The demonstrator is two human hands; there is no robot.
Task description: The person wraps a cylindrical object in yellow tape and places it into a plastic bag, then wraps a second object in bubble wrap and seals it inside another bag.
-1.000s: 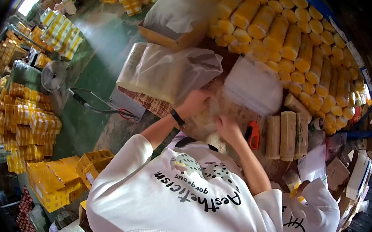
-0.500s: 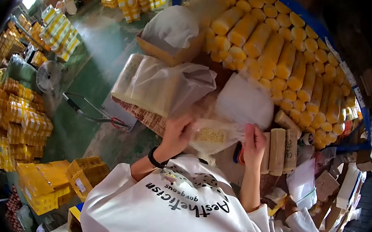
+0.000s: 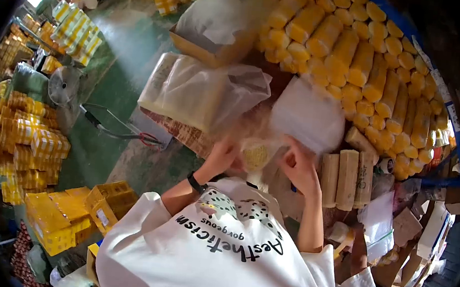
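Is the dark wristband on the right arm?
No, the dark wristband is on the wrist of the left hand, and the wrist of the right hand is bare.

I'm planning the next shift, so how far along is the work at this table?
Probably done: the yellow rolls, already piled up. In hand: clear plastic with a yellow patch, between the left hand and right hand. Perhaps left: the pale plastic sheets lying just beyond. No overall count shows.
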